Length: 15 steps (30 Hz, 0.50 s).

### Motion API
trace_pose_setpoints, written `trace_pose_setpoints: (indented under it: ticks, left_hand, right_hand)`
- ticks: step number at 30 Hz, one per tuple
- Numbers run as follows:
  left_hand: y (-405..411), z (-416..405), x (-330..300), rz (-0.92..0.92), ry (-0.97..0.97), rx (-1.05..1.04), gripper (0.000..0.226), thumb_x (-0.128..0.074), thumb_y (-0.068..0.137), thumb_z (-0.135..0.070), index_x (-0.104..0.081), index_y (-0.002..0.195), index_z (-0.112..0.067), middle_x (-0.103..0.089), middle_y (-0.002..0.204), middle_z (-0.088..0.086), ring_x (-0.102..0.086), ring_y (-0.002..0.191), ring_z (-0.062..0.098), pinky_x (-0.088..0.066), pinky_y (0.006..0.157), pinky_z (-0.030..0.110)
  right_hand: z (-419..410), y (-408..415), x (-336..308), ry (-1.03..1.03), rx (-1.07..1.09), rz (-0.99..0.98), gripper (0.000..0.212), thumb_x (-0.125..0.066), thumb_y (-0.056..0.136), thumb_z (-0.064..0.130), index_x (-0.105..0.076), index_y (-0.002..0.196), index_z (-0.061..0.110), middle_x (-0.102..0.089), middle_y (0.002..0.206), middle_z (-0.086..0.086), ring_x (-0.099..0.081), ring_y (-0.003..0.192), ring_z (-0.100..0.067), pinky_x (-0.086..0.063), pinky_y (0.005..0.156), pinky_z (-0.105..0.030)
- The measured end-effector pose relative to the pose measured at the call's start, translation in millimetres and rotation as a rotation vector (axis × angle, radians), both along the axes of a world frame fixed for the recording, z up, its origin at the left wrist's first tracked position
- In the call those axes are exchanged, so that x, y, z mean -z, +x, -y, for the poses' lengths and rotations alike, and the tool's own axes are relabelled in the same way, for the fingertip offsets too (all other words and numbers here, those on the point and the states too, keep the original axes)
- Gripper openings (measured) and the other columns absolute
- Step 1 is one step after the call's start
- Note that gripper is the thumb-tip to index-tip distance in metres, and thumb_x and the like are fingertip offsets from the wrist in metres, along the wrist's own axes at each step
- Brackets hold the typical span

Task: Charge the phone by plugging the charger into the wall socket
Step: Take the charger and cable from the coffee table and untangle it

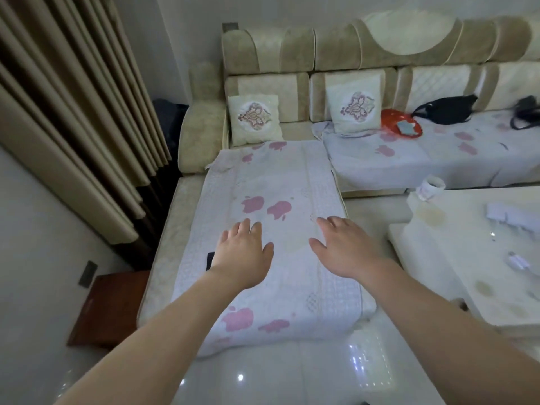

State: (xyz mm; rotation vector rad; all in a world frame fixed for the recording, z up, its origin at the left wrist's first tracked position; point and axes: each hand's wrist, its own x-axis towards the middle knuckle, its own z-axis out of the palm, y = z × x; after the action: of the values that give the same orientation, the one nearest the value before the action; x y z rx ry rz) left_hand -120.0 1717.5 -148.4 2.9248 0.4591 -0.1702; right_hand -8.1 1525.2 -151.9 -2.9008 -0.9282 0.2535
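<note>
A dark phone [209, 260] lies on the white cover with pink prints [271, 182] that drapes the sofa's chaise; my left hand [244, 252] hovers over it, fingers apart, hiding most of it. Empty and spread, my right hand [344, 247] hangs over the cover's right side. A white charger with cable [517, 260] lies on the pale coffee table [455, 258] at the right. A dark wall socket [87, 273] sits low on the left wall, above a brown wooden stool [108, 311].
Beige curtains [73, 112] hang at the left. The beige sofa [350, 54] carries two embroidered cushions, a red plate [400, 124] and black bags [444, 109]. On the table stand a white cup [431, 187] and a white box [508, 214]. Glossy floor tiles lie below.
</note>
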Motion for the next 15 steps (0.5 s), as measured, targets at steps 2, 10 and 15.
trace_pose_setpoints:
  ticks: [2,10,15]
  left_hand:
    - [-3.7,14.0,5.4,-0.030,-0.003,0.001,0.065,-0.031,0.103,-0.046,-0.026,0.155,-0.009,-0.031,0.160,0.011,-0.028,0.146,0.030,-0.024,0.119,0.044]
    - [-1.4,106.9,28.0,-0.117,-0.023,-0.035,0.063,-0.030,0.102,-0.047,-0.028,0.153,-0.010,-0.031,0.160,0.013,-0.031,0.144,0.032,-0.025,0.118,0.044]
    - [18.8,189.9,38.3,-0.133,-0.044,-0.057,0.061,-0.030,0.102,-0.047,-0.033,0.150,-0.009,-0.033,0.158,0.013,-0.031,0.144,0.031,-0.026,0.118,0.045]
  right_hand:
    - [16.4,-5.0,4.9,-0.012,0.000,-0.005,0.062,-0.033,0.099,0.050,-0.036,0.148,0.012,-0.047,0.146,-0.011,-0.042,0.133,-0.032,-0.033,0.110,-0.044]
    - [115.6,-3.5,28.9,-0.041,0.015,-0.060,0.062,-0.032,0.099,0.050,-0.035,0.148,0.013,-0.047,0.145,-0.009,-0.040,0.133,-0.030,-0.034,0.108,-0.042]
    - [191.8,12.6,45.9,-0.041,-0.014,-0.094,0.062,-0.033,0.099,0.050,-0.035,0.148,0.013,-0.047,0.145,-0.011,-0.042,0.132,-0.031,-0.033,0.109,-0.044]
